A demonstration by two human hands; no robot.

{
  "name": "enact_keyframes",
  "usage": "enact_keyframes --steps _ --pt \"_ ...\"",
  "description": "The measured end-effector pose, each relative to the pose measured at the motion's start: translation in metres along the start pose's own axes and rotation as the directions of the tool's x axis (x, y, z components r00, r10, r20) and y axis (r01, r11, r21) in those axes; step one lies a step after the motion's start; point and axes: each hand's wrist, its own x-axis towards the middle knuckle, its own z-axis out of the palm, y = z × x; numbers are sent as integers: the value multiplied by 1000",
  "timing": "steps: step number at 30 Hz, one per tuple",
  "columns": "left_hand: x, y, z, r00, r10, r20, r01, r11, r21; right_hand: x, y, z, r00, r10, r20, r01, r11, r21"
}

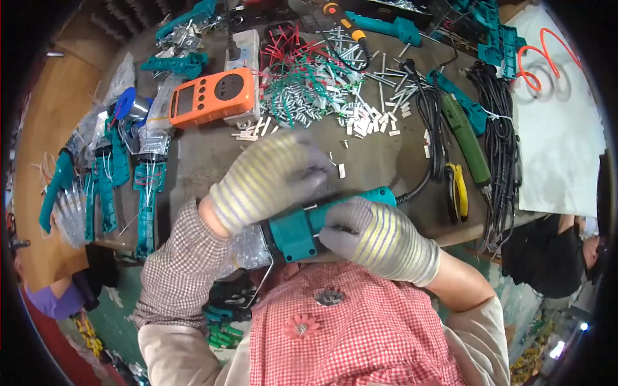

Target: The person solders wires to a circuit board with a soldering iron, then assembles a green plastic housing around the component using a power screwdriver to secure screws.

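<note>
In front of me on the table edge lies a teal power-tool housing with a black cord leaving its right end. My right hand, in a striped knit glove, is closed over the housing's near side, with its fingers curled against it. My left hand, gloved alike, hovers just above and left of the housing. Its fingertips are smeared by motion, so what they hold, if anything, is hidden. A small metal pin sticks up from the housing between the hands. Clear bubble plastic wraps the tool's left end.
An orange meter stands at the back left, beside a blue solder spool. Loose screws and white pieces spread across the middle. On the right are a green electric screwdriver, yellow-black pliers and bundled black cords.
</note>
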Motion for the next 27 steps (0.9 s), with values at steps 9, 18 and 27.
enact_keyframes --steps 9,18,27 --pt "42 6 25 964 97 246 -253 612 749 29 101 -27 933 334 -133 -348 932 -101" --pt "-32 17 -38 981 -49 187 3 972 235 49 106 -8 922 382 54 -302 802 -515" --pt "-49 28 -29 974 130 185 -192 906 376 -23 63 -49 886 456 -80 -443 885 140"
